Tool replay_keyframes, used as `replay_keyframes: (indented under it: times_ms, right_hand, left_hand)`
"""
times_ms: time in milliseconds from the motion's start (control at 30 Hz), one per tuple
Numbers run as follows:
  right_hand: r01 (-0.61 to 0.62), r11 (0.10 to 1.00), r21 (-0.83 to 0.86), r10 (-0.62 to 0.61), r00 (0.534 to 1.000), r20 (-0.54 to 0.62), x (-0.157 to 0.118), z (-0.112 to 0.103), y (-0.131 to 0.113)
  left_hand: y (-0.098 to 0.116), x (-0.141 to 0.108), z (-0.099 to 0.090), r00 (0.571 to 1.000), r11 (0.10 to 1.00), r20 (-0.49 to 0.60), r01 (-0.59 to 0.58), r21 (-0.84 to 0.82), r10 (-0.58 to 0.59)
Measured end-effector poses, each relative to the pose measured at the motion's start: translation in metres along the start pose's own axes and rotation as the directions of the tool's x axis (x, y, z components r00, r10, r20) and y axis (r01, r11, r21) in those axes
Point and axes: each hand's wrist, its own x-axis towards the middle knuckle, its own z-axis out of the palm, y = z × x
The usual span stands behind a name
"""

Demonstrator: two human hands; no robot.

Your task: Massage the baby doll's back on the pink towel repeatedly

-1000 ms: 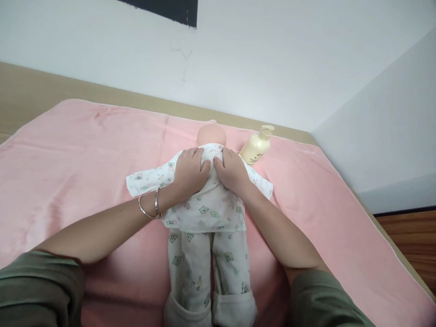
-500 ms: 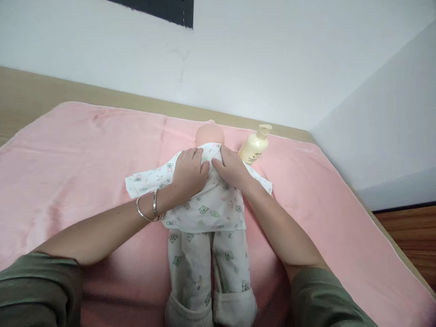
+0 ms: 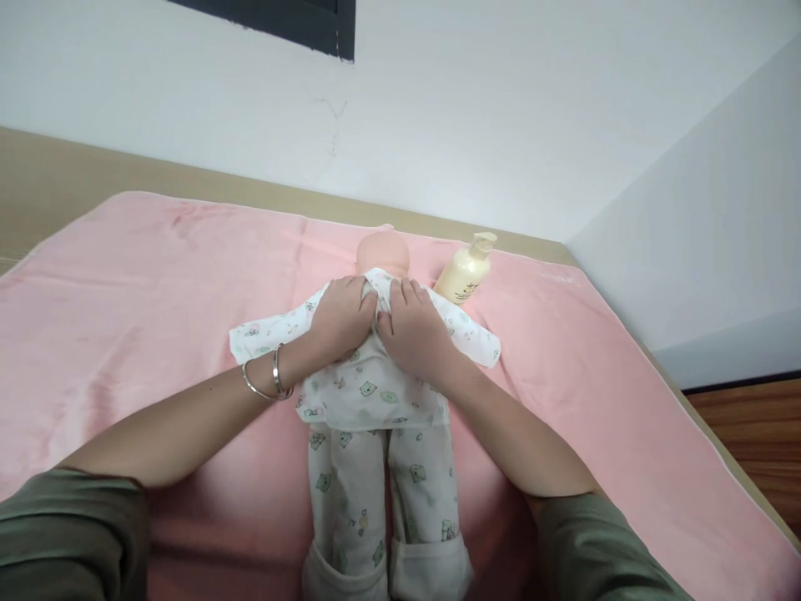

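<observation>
A baby doll (image 3: 383,250) lies stretched out on a pink blanket, its bald head toward the wall and no face showing. It wears a white long-sleeved top (image 3: 375,405) with small printed animals and matching pants (image 3: 360,492) with turned-up cuffs. My left hand (image 3: 343,315) rests on the upper torso, fingers laid over the cloth and the thumb near the middle. Beside it, my right hand (image 3: 416,325) lies on the other side of the upper torso, palm down. The cloth wrinkles between the two thumbs.
A pale yellow pump bottle (image 3: 466,271) leans by the doll's right-hand sleeve. The pink blanket (image 3: 156,275) covers most of a wooden surface (image 3: 206,175) set against a white wall. A dark frame (image 3: 300,25) is on the wall above.
My right hand has slid toward the doll's middle and slightly down, uncovering more of the shoulder and sleeve. My left hand has shifted slightly left. The cloth between them is more wrinkled.
</observation>
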Motion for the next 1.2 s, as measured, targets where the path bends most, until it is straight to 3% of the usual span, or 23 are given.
replay_keyframes:
  times_ms: [133, 300, 467, 667, 833, 1033, 1200]
  right_hand:
    - [-0.031, 0.999, 0.038, 0.029, 0.998, 0.051, -0.001, 0.002, -0.002]
    - [-0.081, 0.985, 0.154, 0.074, 0.996, 0.048, 0.022, 0.005, 0.021]
    - [-0.125, 0.977, 0.172, 0.119, 0.992, 0.041, 0.033, 0.006, 0.033]
    - [-0.068, 0.998, -0.009, 0.067, 0.995, -0.073, 0.005, 0.006, 0.005]
    - [0.009, 0.998, 0.064, 0.002, 0.986, -0.167, -0.006, 0.01, -0.002]
    - [-0.123, 0.968, 0.218, 0.127, 0.992, -0.006, 0.026, 0.009, 0.025]
    - [-0.147, 0.977, 0.153, 0.144, 0.989, 0.037, 0.034, 0.01, 0.034]
  left_hand:
    - [0.0, -0.002, 0.001, 0.996, 0.991, -0.027, -0.086, 0.107, 0.089]
    - [0.008, -0.018, 0.004, 0.978, 0.976, -0.102, -0.167, 0.136, 0.182]
    - [0.015, -0.026, 0.003, 0.979, 0.982, -0.113, -0.16, 0.104, 0.171]
    - [0.007, -0.012, 0.001, 0.995, 0.998, -0.071, -0.065, 0.024, 0.067]
    - [0.001, -0.004, 0.003, 0.997, 0.999, -0.075, -0.003, -0.037, 0.0]
    - [0.012, -0.023, 0.009, 0.983, 0.991, -0.135, -0.122, 0.048, 0.128]
    - [0.015, -0.029, 0.011, 0.978, 0.992, -0.164, -0.128, 0.006, 0.127]
